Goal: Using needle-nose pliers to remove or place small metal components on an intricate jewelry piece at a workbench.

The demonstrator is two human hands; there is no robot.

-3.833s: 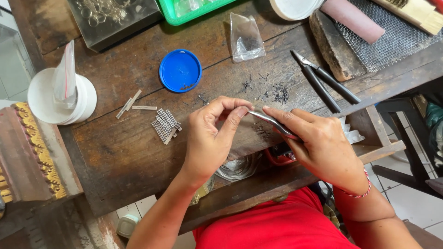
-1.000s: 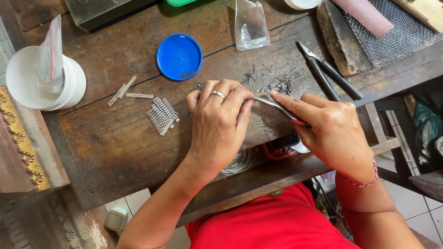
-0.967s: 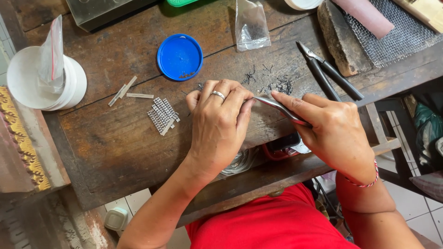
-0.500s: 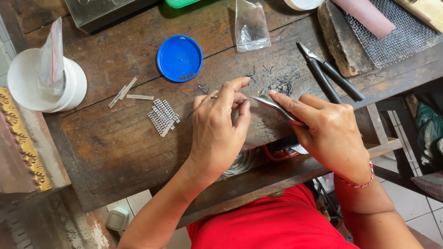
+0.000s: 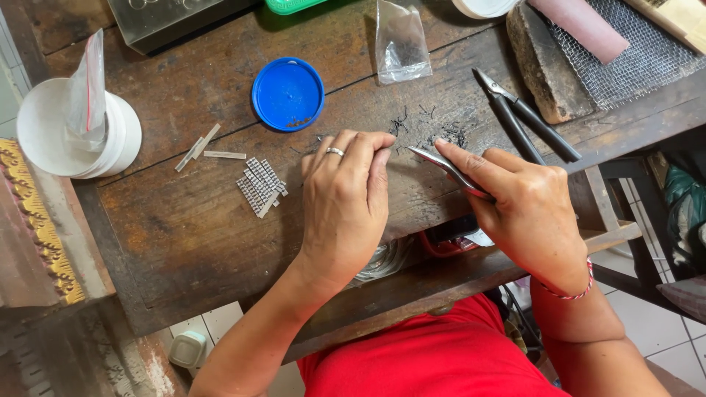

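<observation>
Head view, looking down on a worn wooden workbench (image 5: 184,242). The left hand (image 5: 344,206) lies palm-down at the bench's middle, a ring on one finger, its fingers drawn narrow with thumb and fingertips (image 5: 382,147) pinched together. Whatever they pinch is too small to make out. The right hand (image 5: 526,209) grips metal tweezers (image 5: 448,170), forefinger laid along the upper blade, the tips pointing left toward the left hand's pinch and standing just beside it. Whether the tweezer tips hold anything cannot be told.

Just beyond the two hands, dark wire scraps (image 5: 430,132) lie scattered on the wood. Left of the left hand sits a cluster of small silver strips (image 5: 259,186), with a few loose strips (image 5: 206,145) farther left. A blue lid (image 5: 288,93) lies on the far side, a clear plastic bag (image 5: 401,44) to its right, black-handled pliers (image 5: 526,117) to the right of the scraps, and a white cup (image 5: 73,129) with a plastic sachet at the left edge.

Risk, as a judgement: the piece between the fingertips is minute, so a slight slackening of the pinch or a sideways nudge from the tweezers could drop it among the dark scraps, where it would be hard to find. The left wrist, if swept left, could scatter the stacked strips.
</observation>
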